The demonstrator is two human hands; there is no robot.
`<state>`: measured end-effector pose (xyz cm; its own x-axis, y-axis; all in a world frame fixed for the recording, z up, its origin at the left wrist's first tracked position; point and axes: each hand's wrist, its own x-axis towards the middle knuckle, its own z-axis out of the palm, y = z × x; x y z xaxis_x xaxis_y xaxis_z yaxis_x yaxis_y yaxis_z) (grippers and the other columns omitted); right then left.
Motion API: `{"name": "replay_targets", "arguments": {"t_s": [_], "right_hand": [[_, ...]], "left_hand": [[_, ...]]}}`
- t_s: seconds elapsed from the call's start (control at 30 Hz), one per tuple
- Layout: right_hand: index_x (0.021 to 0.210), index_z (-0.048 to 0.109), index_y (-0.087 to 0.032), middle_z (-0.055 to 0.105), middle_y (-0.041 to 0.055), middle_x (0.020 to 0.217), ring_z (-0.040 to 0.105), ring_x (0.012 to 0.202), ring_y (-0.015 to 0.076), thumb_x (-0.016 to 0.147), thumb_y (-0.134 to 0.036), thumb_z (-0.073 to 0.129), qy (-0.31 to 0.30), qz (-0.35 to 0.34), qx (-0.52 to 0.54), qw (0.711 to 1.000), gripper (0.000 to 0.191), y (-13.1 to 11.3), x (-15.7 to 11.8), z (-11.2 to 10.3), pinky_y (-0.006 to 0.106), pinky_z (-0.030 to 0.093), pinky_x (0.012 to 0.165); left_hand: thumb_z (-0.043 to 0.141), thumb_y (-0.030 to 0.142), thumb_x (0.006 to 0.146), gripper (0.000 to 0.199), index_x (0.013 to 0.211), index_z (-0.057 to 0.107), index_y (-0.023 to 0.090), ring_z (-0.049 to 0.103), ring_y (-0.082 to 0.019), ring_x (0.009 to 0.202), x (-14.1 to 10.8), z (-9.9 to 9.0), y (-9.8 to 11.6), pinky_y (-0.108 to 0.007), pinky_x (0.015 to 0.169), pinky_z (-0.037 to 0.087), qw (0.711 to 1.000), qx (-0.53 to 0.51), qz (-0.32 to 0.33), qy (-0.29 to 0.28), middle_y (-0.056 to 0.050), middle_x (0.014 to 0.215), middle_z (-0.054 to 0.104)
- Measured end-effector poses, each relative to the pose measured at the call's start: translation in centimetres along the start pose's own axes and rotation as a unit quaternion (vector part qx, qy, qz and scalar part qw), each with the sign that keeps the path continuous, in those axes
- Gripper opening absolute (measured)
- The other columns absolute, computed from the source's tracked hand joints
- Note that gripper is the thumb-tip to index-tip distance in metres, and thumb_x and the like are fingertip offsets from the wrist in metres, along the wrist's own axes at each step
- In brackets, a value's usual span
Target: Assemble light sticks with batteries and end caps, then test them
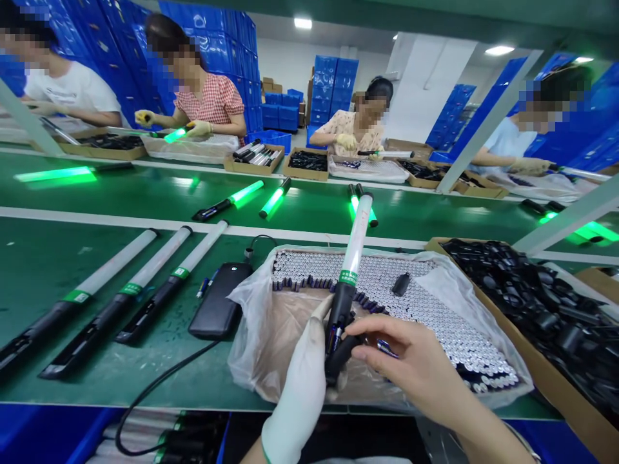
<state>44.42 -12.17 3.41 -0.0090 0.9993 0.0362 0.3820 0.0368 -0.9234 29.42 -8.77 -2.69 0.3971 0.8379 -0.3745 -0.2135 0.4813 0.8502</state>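
L hand [300,380], white-gloved, is shut round the black handle of the light baton [351,258]. Baton's tilted up right in front of you, white tube on top, green label at the join. R hand [411,364], bare, is half curled just beside the handle, fingers [372,338] at a small blue-ended cell [387,348]; can't tell if it's gripped.

Under your hands: 1 plastic-lined tray of packed silver cells [251,335], w/ 1 small black part [400,284] lying on them. To the R: 1 cardboard box of black parts [570,386]. On bench to the L: 3 unlit batons [113,290], 1 black power bank [217,299] w/ cable [159,393], 1 pen [206,283].

Across the white line, on green belt [145,193]: at least 4 lit batons [242,193]. Beyond: 4 co-workers [207,103] at the far side, stacked blue crates [331,84] behind them. White post [565,222] cuts across view on R.
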Motion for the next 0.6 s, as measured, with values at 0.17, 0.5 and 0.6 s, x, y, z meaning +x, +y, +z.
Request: {"name": "replay_targets", "arguments": {"t_s": [0.17,0.5,0.6], "right_hand": [[0.101,0.073,-0.031,0.072,-0.003,0.094,0.062,0.075,0.0085,0.083,-0.024,0.066,-0.012,-0.029,-0.03,0.999,0.02,-0.4,-0.2,0.2,0.019,0.052,0.071],[0.138,0.047,-0.031,0.052,0.0003,0.087,0.051,0.065,0.0087,0.079,-0.019,0.067,0.168,-0.097,-0.136,0.971,0.063,1.8,-0.2,2.6,0.022,0.053,0.064],[0.143,0.036,-0.029,0.054,0.0012,0.088,0.056,0.066,0.0092,0.085,-0.032,0.061,0.147,-0.047,-0.051,0.987,0.063,3.3,-1.1,2.7,0.022,0.054,0.064]], "left_hand": [[0.036,0.084,0.075,0.094,0.145,0.039,0.021,0.049,-0.01,0.04,-0.1,0.3,0.0,-0.018,0.03,0.031,0.999,0.017,-0.024,0.015,-0.007,0.079,0.067],[0.058,0.057,0.084,0.072,0.147,0.033,0.031,0.039,-0.005,0.041,-1.4,0.4,1.1,-0.013,0.035,0.029,0.999,0.017,0.029,-0.021,0.004,0.064,0.051],[0.055,0.053,0.088,0.068,0.147,0.032,0.031,0.036,-0.005,0.039,-1.7,0.4,1.4,-0.013,0.033,0.026,0.999,0.01,0.04,-0.031,0.006,0.06,0.046]]}}
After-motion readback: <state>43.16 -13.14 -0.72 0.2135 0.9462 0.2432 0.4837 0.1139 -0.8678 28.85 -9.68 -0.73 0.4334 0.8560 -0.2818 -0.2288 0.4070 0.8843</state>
